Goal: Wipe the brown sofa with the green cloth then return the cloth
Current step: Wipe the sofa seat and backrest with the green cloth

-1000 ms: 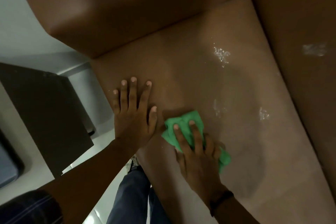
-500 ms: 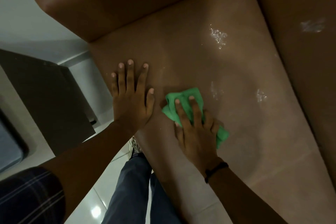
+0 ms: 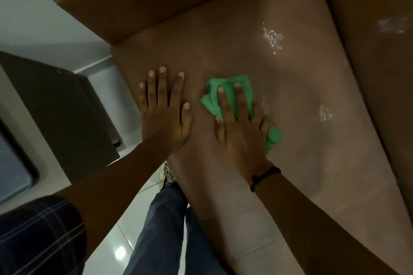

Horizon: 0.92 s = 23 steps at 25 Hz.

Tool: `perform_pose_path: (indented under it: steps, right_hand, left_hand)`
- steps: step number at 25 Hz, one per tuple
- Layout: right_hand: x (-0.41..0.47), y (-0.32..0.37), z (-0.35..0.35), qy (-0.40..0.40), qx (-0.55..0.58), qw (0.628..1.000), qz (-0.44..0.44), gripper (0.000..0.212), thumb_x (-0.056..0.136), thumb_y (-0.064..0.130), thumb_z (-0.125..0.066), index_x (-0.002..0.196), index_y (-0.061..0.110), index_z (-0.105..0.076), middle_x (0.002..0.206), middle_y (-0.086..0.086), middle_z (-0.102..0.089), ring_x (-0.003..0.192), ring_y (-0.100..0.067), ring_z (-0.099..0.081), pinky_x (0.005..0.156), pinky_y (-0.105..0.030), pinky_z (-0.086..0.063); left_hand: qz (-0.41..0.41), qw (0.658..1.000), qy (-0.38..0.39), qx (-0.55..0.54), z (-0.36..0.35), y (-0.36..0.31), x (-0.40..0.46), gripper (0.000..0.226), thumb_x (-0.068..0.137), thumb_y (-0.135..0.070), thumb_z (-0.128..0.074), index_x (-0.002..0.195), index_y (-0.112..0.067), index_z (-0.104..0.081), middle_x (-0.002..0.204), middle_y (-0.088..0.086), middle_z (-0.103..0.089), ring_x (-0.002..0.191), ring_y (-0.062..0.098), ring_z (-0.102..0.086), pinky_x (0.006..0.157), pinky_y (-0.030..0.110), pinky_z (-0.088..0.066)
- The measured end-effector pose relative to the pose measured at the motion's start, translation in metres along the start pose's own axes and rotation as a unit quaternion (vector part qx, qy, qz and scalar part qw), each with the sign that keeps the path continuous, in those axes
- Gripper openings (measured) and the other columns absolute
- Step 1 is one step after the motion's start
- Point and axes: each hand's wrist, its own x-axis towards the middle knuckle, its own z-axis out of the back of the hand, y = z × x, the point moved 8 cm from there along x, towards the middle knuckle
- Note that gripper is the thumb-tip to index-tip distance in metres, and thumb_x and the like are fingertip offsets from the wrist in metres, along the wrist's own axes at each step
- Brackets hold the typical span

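Observation:
The brown sofa seat (image 3: 290, 100) fills the right and middle of the head view, with its armrest across the top and its backrest at the right. A bunched green cloth (image 3: 214, 96) lies on the seat near its front left corner. My right hand (image 3: 241, 127) presses flat on the cloth, fingers spread over it, and green shows past the fingertips and beside the palm. My left hand (image 3: 163, 111) rests flat on the bare seat just left of the cloth, fingers apart and holding nothing. Wet, shiny patches (image 3: 272, 39) glisten further along the seat.
A dark cabinet or side table (image 3: 58, 109) stands on the left, close to the sofa's corner. White tiled floor (image 3: 116, 250) shows below, with my legs in blue trousers (image 3: 161, 230) against the sofa front. Another smear (image 3: 393, 23) marks the backrest.
My right hand has slid the cloth a little further away along the seat. The view has also shifted, so both hands sit higher in the frame. My left hand stays planted.

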Motion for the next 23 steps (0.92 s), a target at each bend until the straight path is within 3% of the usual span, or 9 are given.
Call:
perform_pose_path:
  steps: [2,6,9,12,14,17,19,23]
  right_hand:
    - [0.040,0.008,-0.003,-0.001,0.037,0.998,-0.054,0.065,0.109,0.054,-0.035,0.169,0.035,-0.021,0.177,-0.006,-0.019,0.138,-0.040,-0.035,0.107,-0.064,-0.041]
    - [0.003,0.037,-0.014,0.011,-0.020,0.995,0.094,0.067,0.109,0.055,-0.036,0.170,0.033,-0.019,0.178,-0.007,-0.016,0.133,-0.039,-0.039,0.098,-0.056,-0.041]
    - [-0.049,-0.037,0.004,0.035,-0.023,0.998,-0.036,0.070,0.105,0.052,-0.041,0.170,0.036,-0.019,0.178,-0.004,-0.015,0.133,-0.041,-0.043,0.099,-0.058,-0.043]
    - [-0.008,-0.079,0.011,0.011,0.005,0.987,-0.159,0.067,0.107,0.049,-0.037,0.170,0.032,-0.022,0.178,-0.008,-0.018,0.134,-0.044,-0.043,0.106,-0.061,-0.040]
    - [0.019,-0.067,0.008,0.011,0.012,0.991,-0.136,0.064,0.109,0.052,-0.031,0.169,0.031,-0.024,0.177,-0.008,-0.020,0.135,-0.043,-0.042,0.106,-0.060,-0.039]
    - [-0.041,-0.051,0.001,0.031,-0.016,0.998,-0.051,0.064,0.109,0.053,-0.032,0.169,0.034,-0.021,0.178,-0.004,-0.016,0.136,-0.040,-0.041,0.101,-0.058,-0.041]
    - [-0.085,-0.073,0.003,0.060,-0.001,0.995,-0.082,0.067,0.107,0.053,-0.034,0.170,0.036,-0.019,0.178,-0.002,-0.013,0.135,-0.040,-0.041,0.100,-0.060,-0.045]
    - [-0.035,-0.109,0.003,0.016,0.021,0.980,-0.197,0.071,0.104,0.052,-0.038,0.170,0.031,-0.021,0.177,-0.007,-0.016,0.129,-0.041,-0.042,0.101,-0.060,-0.043]
  left_hand:
    - [-0.012,1.000,-0.009,0.009,-0.001,0.001,0.001,0.070,0.114,-0.047,-0.034,0.177,-0.020,-0.021,0.184,0.023,-0.018,0.171,0.046,-0.014,0.138,0.062,-0.009]
    - [-0.013,1.000,-0.001,0.013,-0.004,-0.002,0.001,0.072,0.114,-0.051,-0.030,0.177,-0.019,-0.020,0.184,0.024,-0.016,0.171,0.047,-0.013,0.138,0.061,-0.007]
    - [-0.033,0.999,0.016,0.017,-0.001,-0.029,0.012,0.073,0.113,-0.045,-0.035,0.178,-0.018,-0.017,0.184,0.023,-0.016,0.171,0.047,-0.013,0.139,0.063,-0.011]
    - [-0.089,0.996,0.004,0.031,-0.009,-0.072,0.029,0.072,0.114,-0.044,-0.034,0.177,-0.015,-0.017,0.183,0.026,-0.019,0.170,0.049,-0.015,0.139,0.062,-0.014]
    - [-0.110,0.993,-0.011,0.035,-0.017,-0.095,0.038,0.072,0.114,-0.045,-0.030,0.177,-0.013,-0.018,0.181,0.028,-0.020,0.169,0.051,-0.016,0.139,0.061,-0.013]
    - [-0.121,0.992,0.007,0.038,-0.023,-0.108,0.040,0.072,0.115,-0.045,-0.026,0.176,-0.011,-0.015,0.181,0.030,-0.019,0.169,0.051,-0.015,0.140,0.061,-0.013]
    - [-0.114,0.993,0.018,0.033,-0.019,-0.108,0.040,0.072,0.114,-0.043,-0.030,0.177,-0.010,-0.016,0.181,0.030,-0.018,0.170,0.050,-0.015,0.140,0.061,-0.013]
    - [-0.120,0.992,0.006,0.048,-0.022,-0.109,0.039,0.074,0.113,-0.043,-0.032,0.177,-0.010,-0.015,0.181,0.030,-0.018,0.170,0.050,-0.015,0.139,0.062,-0.013]
